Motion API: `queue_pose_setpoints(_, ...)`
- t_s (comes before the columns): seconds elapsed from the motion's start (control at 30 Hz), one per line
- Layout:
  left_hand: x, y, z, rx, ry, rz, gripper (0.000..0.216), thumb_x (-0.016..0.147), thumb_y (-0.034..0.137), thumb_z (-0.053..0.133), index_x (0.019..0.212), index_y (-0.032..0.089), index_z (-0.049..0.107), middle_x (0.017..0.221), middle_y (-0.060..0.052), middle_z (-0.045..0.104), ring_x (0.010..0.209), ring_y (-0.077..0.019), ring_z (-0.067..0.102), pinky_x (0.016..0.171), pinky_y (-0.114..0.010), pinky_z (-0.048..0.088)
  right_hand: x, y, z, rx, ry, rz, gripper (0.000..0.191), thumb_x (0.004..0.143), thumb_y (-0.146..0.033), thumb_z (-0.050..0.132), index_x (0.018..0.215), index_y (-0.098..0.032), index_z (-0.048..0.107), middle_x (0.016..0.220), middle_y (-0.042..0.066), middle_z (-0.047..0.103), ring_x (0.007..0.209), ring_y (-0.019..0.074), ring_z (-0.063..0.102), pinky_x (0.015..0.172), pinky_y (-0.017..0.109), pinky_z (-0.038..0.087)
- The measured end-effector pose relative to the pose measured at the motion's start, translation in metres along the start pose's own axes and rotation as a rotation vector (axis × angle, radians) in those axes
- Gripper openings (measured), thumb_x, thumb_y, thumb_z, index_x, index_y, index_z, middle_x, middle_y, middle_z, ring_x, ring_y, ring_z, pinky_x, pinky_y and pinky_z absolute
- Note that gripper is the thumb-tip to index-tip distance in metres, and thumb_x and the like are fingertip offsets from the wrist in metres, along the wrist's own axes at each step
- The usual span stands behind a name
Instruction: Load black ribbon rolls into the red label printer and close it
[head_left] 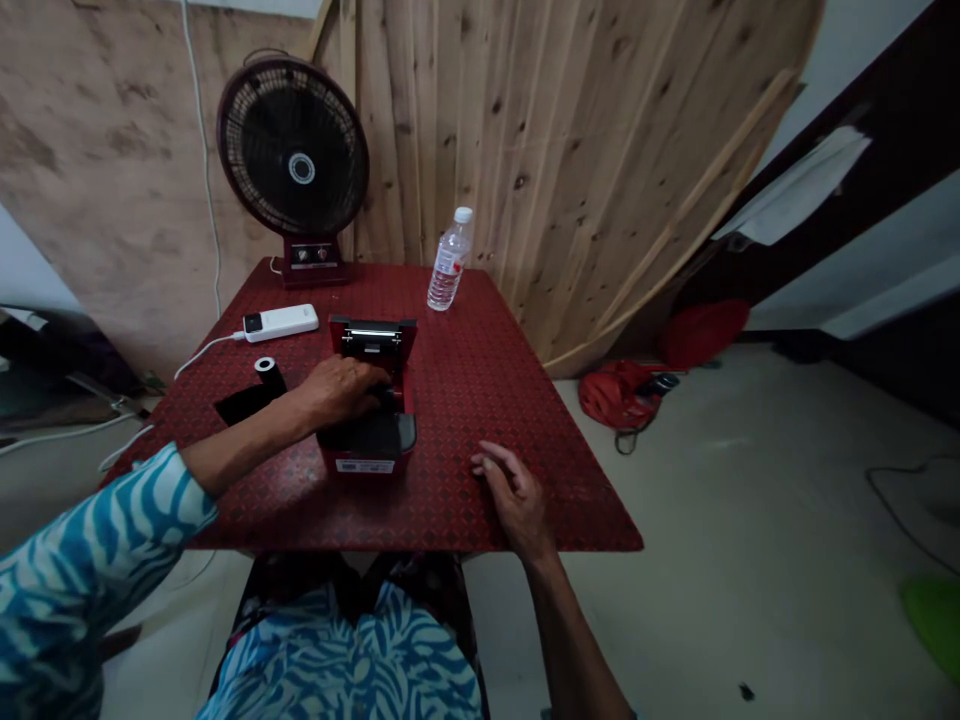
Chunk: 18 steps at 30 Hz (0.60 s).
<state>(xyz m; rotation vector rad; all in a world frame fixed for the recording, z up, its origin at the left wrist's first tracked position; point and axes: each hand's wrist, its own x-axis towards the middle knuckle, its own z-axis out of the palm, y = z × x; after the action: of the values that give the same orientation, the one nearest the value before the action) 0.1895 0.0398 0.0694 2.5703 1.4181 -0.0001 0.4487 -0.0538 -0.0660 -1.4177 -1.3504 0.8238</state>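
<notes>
A small red and black printer (373, 400) with its lid raised stands in the middle of the red patterned table (480, 350). My left hand (339, 388) reaches into the printer's open compartment, fingers curled down inside it; what they touch is hidden. My right hand (512, 493) rests flat on the table to the right of the printer, fingers loosely stretched and holding nothing. A black roll (266, 372) with a loose black strip lies on the table just left of the printer.
A white power bank (281, 321) with a cable lies at the left. A table fan (294, 160) stands at the back, a water bottle (449, 260) at the back right. Red bags (622, 392) lie on the floor to the right.
</notes>
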Motion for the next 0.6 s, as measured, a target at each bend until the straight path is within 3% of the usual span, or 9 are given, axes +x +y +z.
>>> queue_pose_setpoints(0.17, 0.011, -0.004, -0.009, 0.085, -0.109, -0.030, 0.032, 0.076, 0.022, 0.060, 0.107, 0.026, 0.069, 0.101, -0.007, 0.072, 0.094, -0.0284, 0.066, 0.079, -0.034, 0.047, -0.002, -0.002, -0.002, -0.001, -0.016, 0.015, 0.036, 0.085, -0.044, 0.051, 0.106, -0.018, 0.063, 0.090, 0.008, 0.072, 0.079, 0.0197, 0.068, 0.079, 0.037, 0.054)
queue_pose_setpoints(0.4, 0.015, -0.005, -0.008, 0.130, -0.182, -0.003, 0.036, 0.080, 0.019, 0.052, 0.112, 0.021, 0.067, 0.108, -0.011, 0.070, 0.098, -0.0286, 0.065, 0.080, -0.035, 0.047, -0.003, -0.003, -0.003, 0.012, -0.024, 0.024, 0.036, 0.085, -0.044, 0.051, 0.105, -0.018, 0.064, 0.091, 0.009, 0.072, 0.081, 0.0204, 0.068, 0.079, 0.037, 0.054)
queue_pose_setpoints(0.6, 0.036, -0.005, 0.002, 0.119, -0.316, 0.058, 0.027, 0.075, 0.013, 0.056, 0.093, 0.022, 0.073, 0.092, -0.006, 0.074, 0.083, -0.0219, 0.067, 0.071, -0.027, 0.046, -0.003, -0.002, -0.003, 0.020, -0.026, 0.005, 0.033, 0.086, -0.042, 0.050, 0.105, -0.019, 0.064, 0.090, 0.008, 0.072, 0.080, 0.0194, 0.068, 0.078, 0.035, 0.054)
